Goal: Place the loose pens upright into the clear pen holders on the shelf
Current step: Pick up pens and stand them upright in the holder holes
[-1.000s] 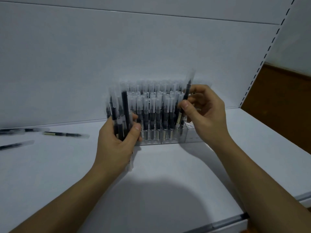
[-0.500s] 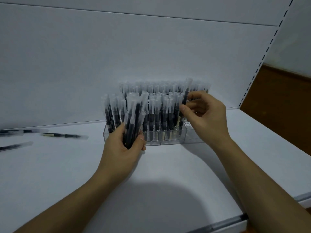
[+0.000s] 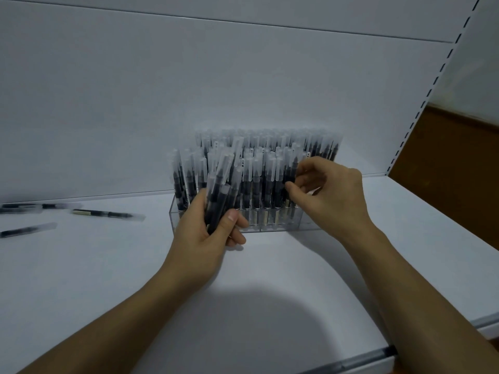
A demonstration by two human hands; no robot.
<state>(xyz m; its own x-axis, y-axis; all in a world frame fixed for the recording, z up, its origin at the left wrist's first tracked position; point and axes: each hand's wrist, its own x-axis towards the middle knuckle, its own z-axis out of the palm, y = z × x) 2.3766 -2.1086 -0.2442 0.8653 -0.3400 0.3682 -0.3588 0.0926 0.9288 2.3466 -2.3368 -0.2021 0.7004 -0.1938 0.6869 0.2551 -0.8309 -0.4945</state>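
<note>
A clear pen holder (image 3: 302, 224) stands on the white shelf against the back panel, packed with several upright black pens with frosted caps (image 3: 266, 171). My left hand (image 3: 205, 236) grips a bundle of several such pens (image 3: 220, 190) in front of the holder's left end, tips down. My right hand (image 3: 328, 195) is at the holder's right part, thumb and fingers pinching one pen (image 3: 290, 176) that stands among the others in the front row.
Three loose pens lie flat on the shelf at the left: one (image 3: 108, 213) nearest the holder, one (image 3: 28, 230) further forward, one (image 3: 32, 207) by the back panel. The shelf's front edge (image 3: 378, 356) runs at the lower right. A slotted upright (image 3: 429, 90) borders the right side.
My right hand has lowered its pen down into the front row of the holder. My left hand has shifted right and forward with its bundle, which now tilts right.
</note>
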